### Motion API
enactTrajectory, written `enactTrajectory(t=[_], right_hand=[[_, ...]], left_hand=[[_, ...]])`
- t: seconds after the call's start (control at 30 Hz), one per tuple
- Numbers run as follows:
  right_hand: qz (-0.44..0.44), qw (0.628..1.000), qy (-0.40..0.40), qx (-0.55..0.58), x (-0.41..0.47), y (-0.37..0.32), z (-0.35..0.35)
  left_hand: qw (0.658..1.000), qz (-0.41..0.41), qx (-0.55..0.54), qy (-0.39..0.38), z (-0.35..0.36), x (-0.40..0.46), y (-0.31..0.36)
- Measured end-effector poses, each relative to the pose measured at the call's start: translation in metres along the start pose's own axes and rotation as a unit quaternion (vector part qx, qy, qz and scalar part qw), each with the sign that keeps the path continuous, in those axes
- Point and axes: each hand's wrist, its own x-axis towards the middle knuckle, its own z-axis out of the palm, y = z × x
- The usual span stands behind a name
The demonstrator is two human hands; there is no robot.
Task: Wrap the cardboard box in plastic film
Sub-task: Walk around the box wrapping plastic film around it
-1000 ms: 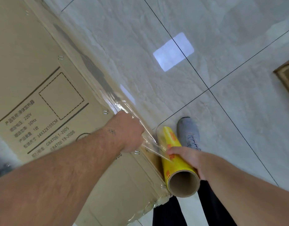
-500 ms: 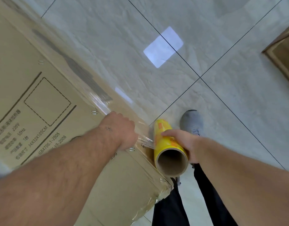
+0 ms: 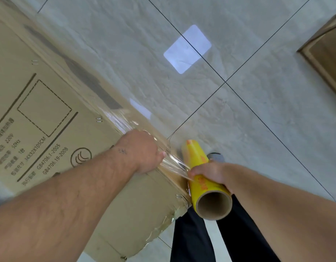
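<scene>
The wrapping looks just begun: the left hand [image 3: 142, 151] pinches the plastic film [image 3: 174, 164] against the edge of the cardboard box [image 3: 55, 118] on the floor, the right hand [image 3: 210, 173] grips the yellow roll [image 3: 203, 178] beside it, which next must pull away.

The cardboard box [image 3: 55, 114] is cut off by the left and bottom edges, and part of its top is covered by the left forearm. The fingertips of the left hand [image 3: 142, 151] are hidden over the box edge. The printed characters beside the numerals are too blurred to be read. Only the toe of a grey shoe [image 3: 216, 156] is seen behind the film roll [image 3: 205, 178].
</scene>
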Motion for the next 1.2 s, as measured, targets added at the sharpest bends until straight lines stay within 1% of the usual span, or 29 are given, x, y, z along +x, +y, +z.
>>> enactTrajectory(t=[0.07,0.17,0.2,0.27,0.3,0.37,0.4,0.47,0.57,0.63,0.7,0.8,0.9,0.97,1.03,1.1,1.17,1.2], right_hand=[[0.004,0.998,0.012,-0.056,0.002,-0.003,0.006],[-0.007,0.998,0.027,-0.062,0.009,-0.011,0.006],[-0.007,0.999,0.024,-0.039,0.011,-0.012,0.002],[0.005,0.997,0.015,0.077,0.014,-0.006,-0.007],[0.010,0.989,0.004,0.149,0.013,-0.001,-0.011],[0.022,0.966,-0.032,0.257,0.010,0.008,-0.013],[0.031,0.955,-0.053,0.289,0.010,0.012,-0.012],[0.047,0.944,-0.084,0.315,0.010,0.017,-0.005],[0.037,0.942,-0.101,0.319,0.012,0.016,-0.002],[0.023,0.953,-0.093,0.286,0.012,0.018,-0.005],[0.009,0.971,-0.082,0.222,0.015,0.027,-0.008],[-0.006,0.994,-0.052,0.095,0.019,0.047,-0.006],[-0.009,1.000,-0.018,0.002,0.020,0.053,0.007],[-0.025,0.999,-0.002,-0.028,0.022,0.047,0.022],[-0.049,0.999,0.013,-0.018,0.023,0.042,0.038],[-0.070,0.997,0.009,0.042,0.024,0.048,0.046],[-0.069,0.990,-0.008,0.125,0.022,0.060,0.046],[-0.051,0.982,-0.011,0.180,0.021,0.067,0.045]], left_hand=[[1.000,0.000,-0.003,-0.011,0.004,-0.002,0.010],[1.000,-0.007,0.028,0.001,0.005,-0.002,0.014],[0.999,-0.009,0.032,0.003,0.005,-0.002,0.014],[0.999,-0.020,0.041,0.003,0.008,0.000,0.013],[0.998,-0.029,0.050,0.008,0.009,0.001,0.013],[0.997,-0.043,0.057,0.020,0.010,0.003,0.015],[0.997,-0.048,0.054,0.026,0.010,0.004,0.016],[0.997,-0.061,0.043,0.034,0.012,0.005,0.017],[0.996,-0.070,0.032,0.046,0.013,0.008,0.017],[0.996,-0.069,0.027,0.059,0.016,0.009,0.016],[0.996,-0.067,0.025,0.061,0.015,0.009,0.016],[0.996,-0.057,0.018,0.059,0.011,0.010,0.017],[0.997,-0.047,0.023,0.059,0.013,0.011,0.020],[0.996,-0.038,0.035,0.079,0.016,0.011,0.026],[0.995,0.015,0.035,0.089,0.021,0.005,0.043],[0.994,0.062,0.026,0.084,0.029,-0.005,0.065],[0.994,0.057,0.024,0.095,0.033,-0.009,0.078],[0.994,0.047,0.026,0.097,0.033,-0.008,0.079]])
